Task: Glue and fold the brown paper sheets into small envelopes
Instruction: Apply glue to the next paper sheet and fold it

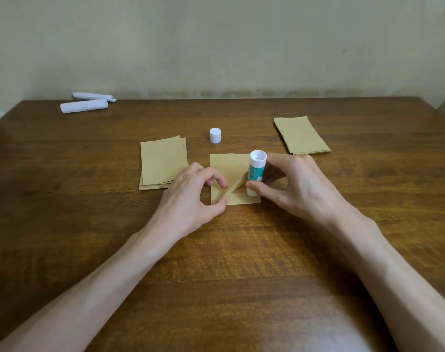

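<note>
At centre, our left hand [190,194] pinches the lifted flap [235,186] of the sheet [227,166] between thumb and forefinger, while our right hand [292,186] clamps the near-upright glue stick [255,171], its lower end on the sheet just right of the flap.

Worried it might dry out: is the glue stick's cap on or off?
Off. The white cap stands alone on the table, apart from the glue stick held in the right hand.
</note>
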